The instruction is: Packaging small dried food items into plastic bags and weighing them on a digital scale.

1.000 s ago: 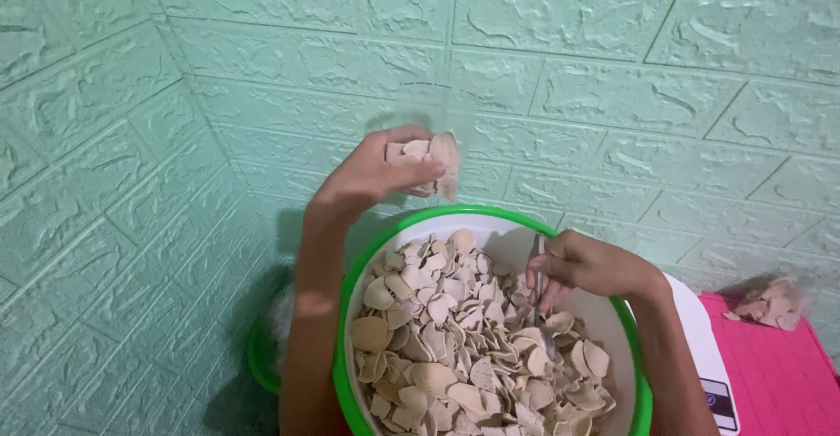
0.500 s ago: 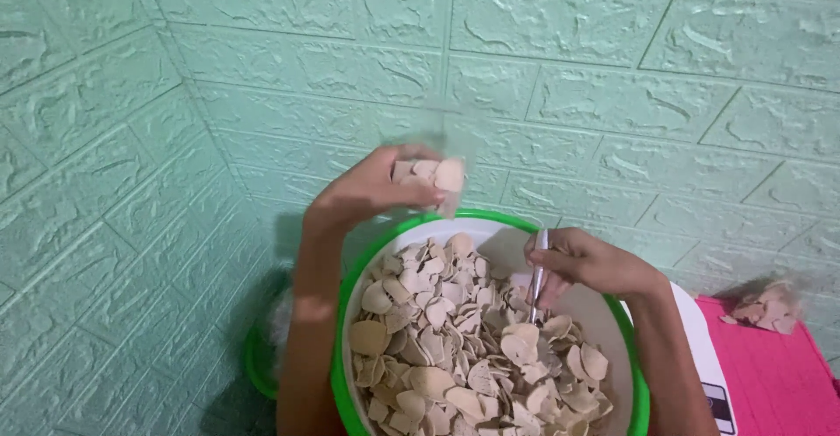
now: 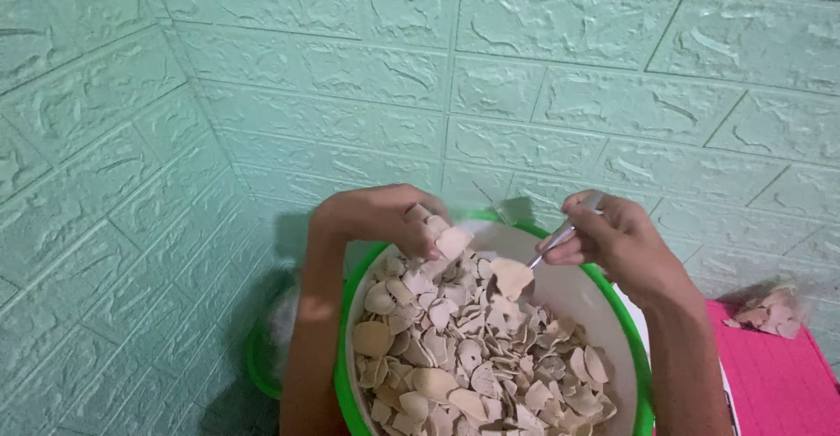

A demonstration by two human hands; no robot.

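Crackers (image 3: 464, 357), pale beige and mostly round or broken into halves, fill a large white basin with a green rim (image 3: 634, 348) that takes up the lower middle of the view. The heap reaches nearly to the far rim on the left side and slopes down to bare white wall on the right.

At the far edge of the basin the left hand (image 3: 385, 217) is clenched around a small clear plastic bag (image 3: 442, 239), already partly stuffed with crackers, its mouth turned toward the right. The bag sits just above the heap, close to the far rim.

Facing it, the right hand (image 3: 617, 235) grips the handle of a metal spoon (image 3: 551, 243), fingers curled tightly about it. The spoon slants down to the left, and a single large cracker (image 3: 510, 276) rests at its bowl end, between the two hands and just beside the bag's opening.

Both forearms reach in from the lower edge, the left one passing outside the basin's left rim, the right one crossing over its right rim.

Beyond the basin stands a wall (image 3: 569, 68) of mint-green embossed brick-pattern panels, meeting a second such wall at a corner on the left. To the right of the basin lies a pink surface (image 3: 779, 375), and on its far edge rests a filled clear packet of crackers (image 3: 770, 309), well apart from the hands.
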